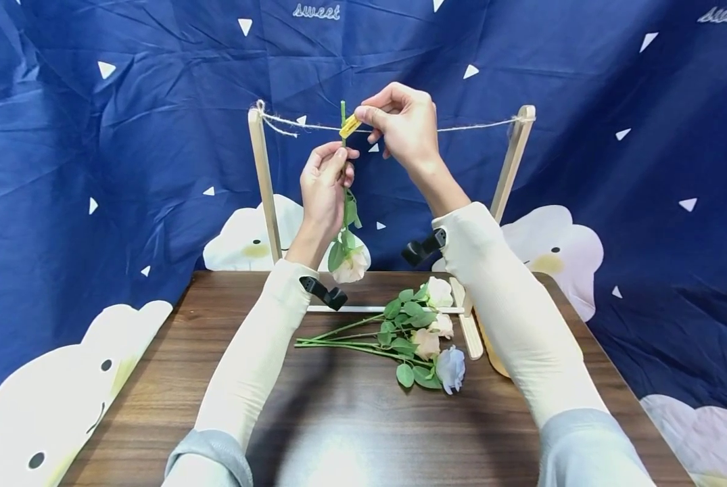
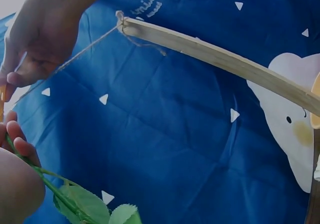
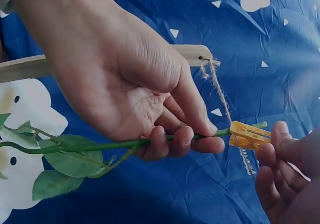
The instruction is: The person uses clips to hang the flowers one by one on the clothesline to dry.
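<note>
A pale pink rose (image 1: 349, 266) hangs bloom-down in front of the twine (image 1: 473, 126), its green stem (image 3: 115, 145) upright. My left hand (image 1: 325, 179) pinches this stem between thumb and fingers, just below the twine. From the right, my right hand (image 1: 406, 125) pinches the end of a yellow clothespin (image 1: 349, 126). The clothespin's jaws sit over the stem and the twine where they cross, as the right wrist view shows. The stem's cut end sticks out past the clothespin. In the left wrist view the clothespin is mostly cut off at the edge.
Two wooden posts, left (image 1: 262, 176) and right (image 1: 512, 162), hold the twine. On the brown table (image 1: 217, 352) lie several artificial roses (image 1: 427, 343), stems pointing left. A white bar (image 1: 363, 309) runs behind them; a wooden piece (image 1: 469, 331) lies by my right forearm.
</note>
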A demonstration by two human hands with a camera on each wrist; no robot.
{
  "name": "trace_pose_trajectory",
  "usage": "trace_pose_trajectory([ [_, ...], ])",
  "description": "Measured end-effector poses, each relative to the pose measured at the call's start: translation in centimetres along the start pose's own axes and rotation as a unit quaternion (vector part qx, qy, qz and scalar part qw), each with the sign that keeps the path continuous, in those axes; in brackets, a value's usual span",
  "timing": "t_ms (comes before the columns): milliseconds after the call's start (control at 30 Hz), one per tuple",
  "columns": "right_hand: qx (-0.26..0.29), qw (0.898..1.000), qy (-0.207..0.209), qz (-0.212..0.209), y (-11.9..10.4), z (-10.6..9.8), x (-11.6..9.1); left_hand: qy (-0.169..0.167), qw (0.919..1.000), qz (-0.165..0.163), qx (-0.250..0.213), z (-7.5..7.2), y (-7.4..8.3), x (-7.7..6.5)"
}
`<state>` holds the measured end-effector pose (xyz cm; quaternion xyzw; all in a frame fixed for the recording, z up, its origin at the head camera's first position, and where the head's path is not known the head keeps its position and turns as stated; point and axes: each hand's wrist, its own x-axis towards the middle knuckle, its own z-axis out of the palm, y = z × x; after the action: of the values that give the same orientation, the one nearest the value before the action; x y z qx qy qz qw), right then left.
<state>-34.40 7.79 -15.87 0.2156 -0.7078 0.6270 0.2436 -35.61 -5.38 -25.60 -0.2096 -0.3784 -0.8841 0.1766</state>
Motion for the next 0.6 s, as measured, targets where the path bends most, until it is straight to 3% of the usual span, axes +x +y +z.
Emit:
trace_pose_trajectory([
  [333,0.048,0.998,-0.019,0.037,0.67,0.41,0.07,-0.003,1.0000,-0.007,0.000,-0.41,-0.26,0.00],
  [600,0.002,0.997,-0.042,0.062,0.81,0.51,-0.26,0.002,0.9998,-0.020,0.000,-0.74,-0.38,-0.23],
])
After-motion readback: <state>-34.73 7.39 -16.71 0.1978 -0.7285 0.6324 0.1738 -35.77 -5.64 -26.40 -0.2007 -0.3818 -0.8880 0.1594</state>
